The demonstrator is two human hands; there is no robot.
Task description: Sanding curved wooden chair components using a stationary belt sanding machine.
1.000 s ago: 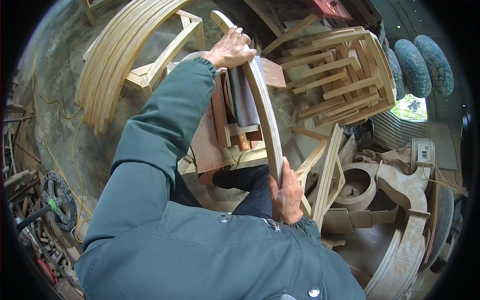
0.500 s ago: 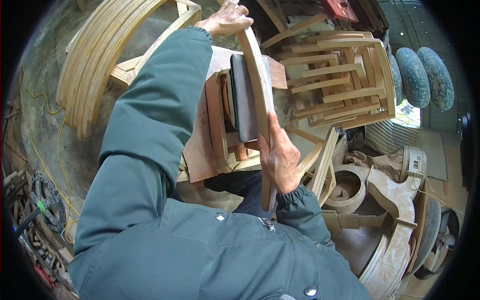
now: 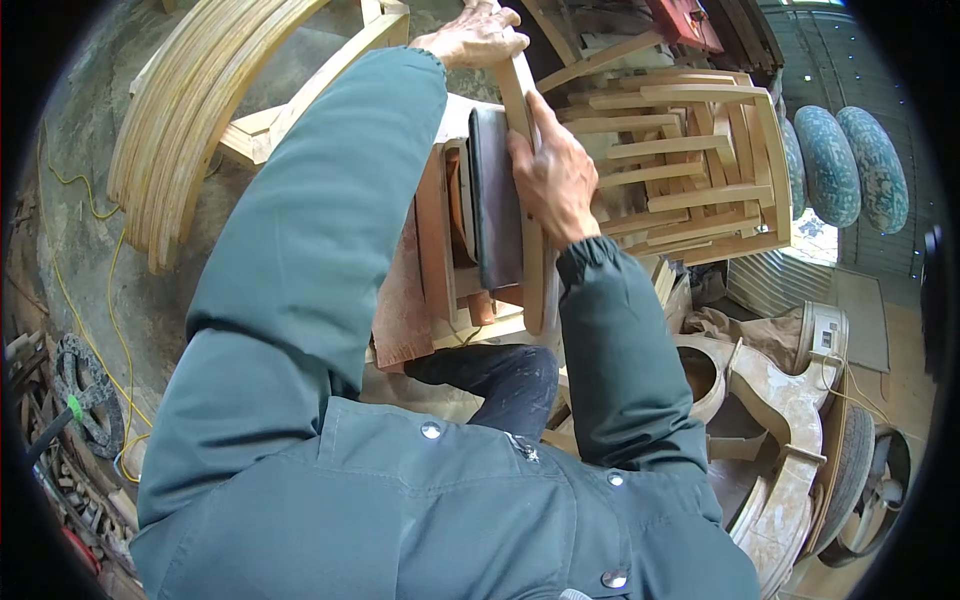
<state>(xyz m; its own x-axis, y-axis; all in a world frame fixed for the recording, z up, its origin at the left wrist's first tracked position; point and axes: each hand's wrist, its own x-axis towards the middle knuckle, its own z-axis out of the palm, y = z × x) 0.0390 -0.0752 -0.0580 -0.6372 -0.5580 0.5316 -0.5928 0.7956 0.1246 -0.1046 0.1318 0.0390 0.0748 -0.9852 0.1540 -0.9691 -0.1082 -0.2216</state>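
Note:
A long, slightly curved wooden strip [image 3: 541, 285] stands lengthwise in front of me, its edge along a dark, flat upright pad [image 3: 497, 220] on a wooden stand. My left hand [image 3: 474, 38] is closed round the strip's far end. Halfway along the strip, my right hand [image 3: 556, 178] grips it, thumb on the pad side and fingers over the other side. I cannot tell whether the strip presses on the pad or is just beside it. Below the pad, an orange-brown cylinder [image 3: 482, 308] shows in the stand.
Curved wooden pieces [image 3: 190, 130] are stacked at the far left. Wooden frames [image 3: 690, 160] are piled at the right. A dusty machine [image 3: 780, 440] with a round opening stands at the near right, and blue cylindrical rolls [image 3: 829, 165] are behind. A yellow cord [image 3: 113, 300] runs over the floor at left.
My right hand has slid from the strip's near part up toward its middle, closer to my left hand. The strip has shifted away from me, its near end now farther from my body.

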